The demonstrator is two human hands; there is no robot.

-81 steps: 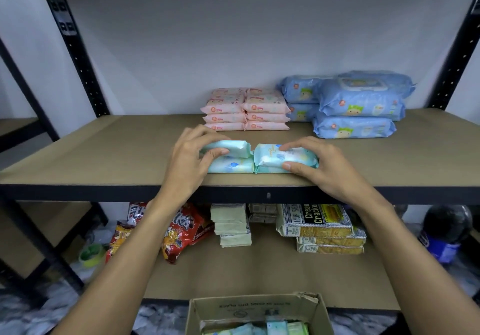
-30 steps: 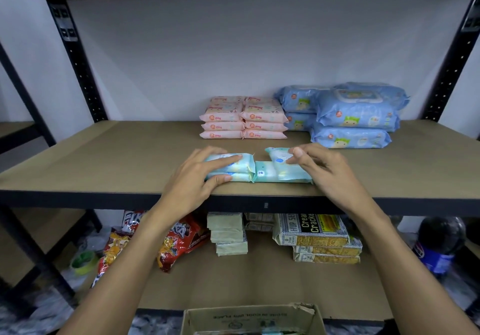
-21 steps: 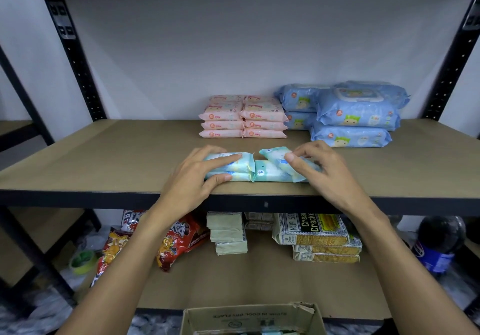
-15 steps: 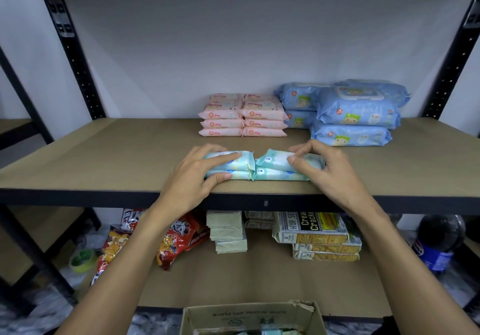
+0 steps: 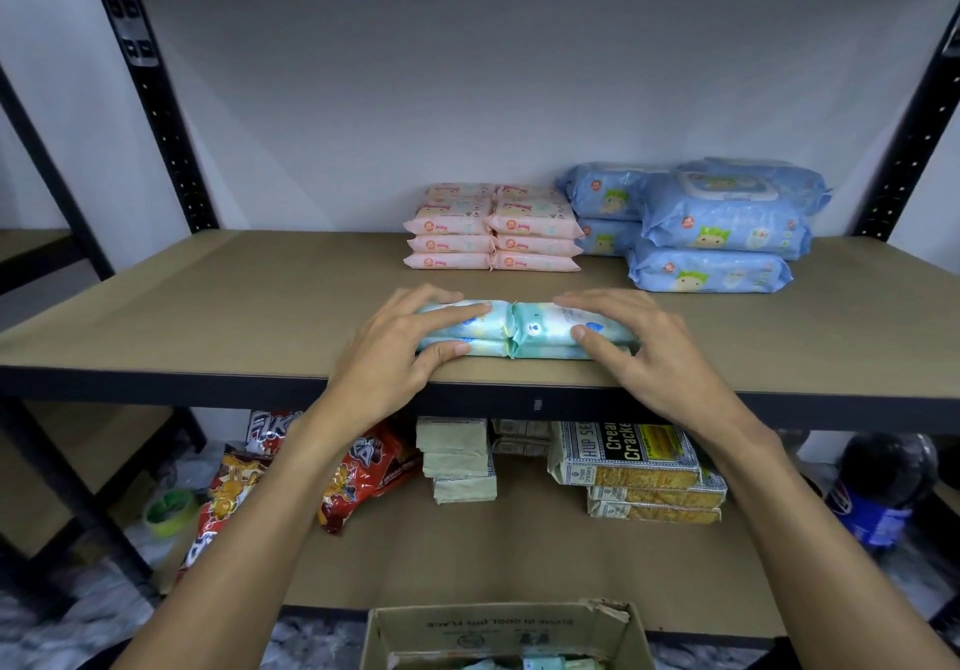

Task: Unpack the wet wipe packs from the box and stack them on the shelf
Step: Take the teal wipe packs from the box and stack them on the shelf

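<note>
Near the front edge of the shelf point(image 5: 260, 305), the green wet wipe packs point(image 5: 540, 329) lay in two low stacks, touching end to end. The left hand point(image 5: 395, 352) and right hand point(image 5: 644, 352) each covered one stack, fingers spread over the top, thumbs against the front face. Bare board stretched away leftward. Pink packs point(image 5: 493, 238) and blue packs point(image 5: 717, 232) stood farther back. Below sat the open box point(image 5: 498, 633).

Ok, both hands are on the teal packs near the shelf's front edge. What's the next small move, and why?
Probably lift both hands off and reach down to the box. The teal packs sit squared in two side-by-side stacks, with the left hand and right hand resting on them, and more packs show in the box.
</note>
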